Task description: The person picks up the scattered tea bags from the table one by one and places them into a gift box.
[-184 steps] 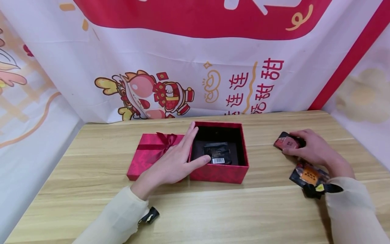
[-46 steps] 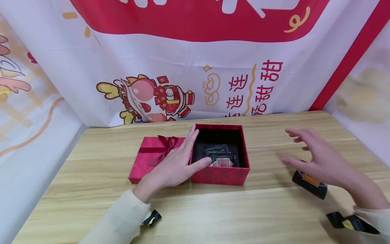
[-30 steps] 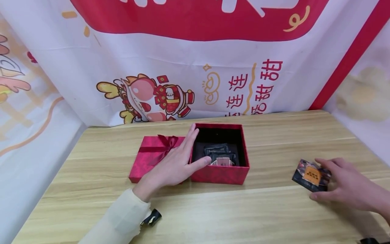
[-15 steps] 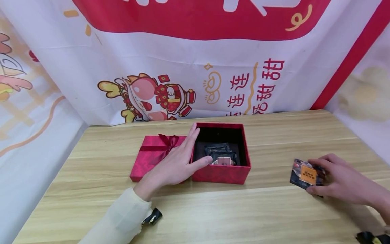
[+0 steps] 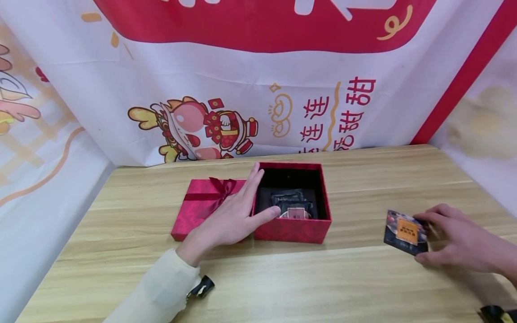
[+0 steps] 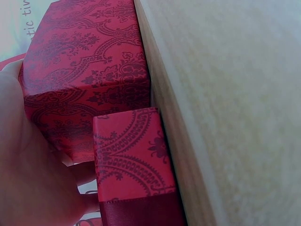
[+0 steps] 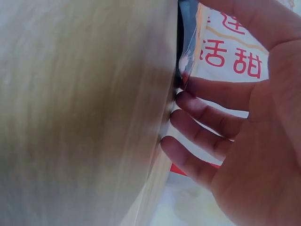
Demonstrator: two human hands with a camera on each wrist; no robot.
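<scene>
In the head view my left hand [image 5: 230, 215] rests with straight fingers along the left side of an uncovered red patterned gift box [image 5: 291, 231], its thumb over the front rim. The left wrist view shows the hand against the box wall [image 6: 84, 61]. Inside the box lie dark flat packets [image 5: 287, 196], the front one with a pink label [image 5: 296, 213]. At the right, my right hand [image 5: 460, 237] pinches the right edge of a flat black packet with an orange label [image 5: 407, 231] between thumb and fingertips. In the right wrist view this packet [image 7: 189, 33] shows edge-on, low at the tabletop.
The gift box lid [image 5: 202, 208] with a dark red ribbon bow [image 5: 220, 195] lies left of the box, partly behind my left hand. Both stand on a wooden table [image 5: 291, 287]. A printed cloth [image 5: 226, 67] hangs behind the table's far edge.
The pink-labelled packet, earlier in my right hand at the right, now lies in the box. My right hand has moved to the orange-labelled packet, which has shifted slightly left. My left hand stays put.
</scene>
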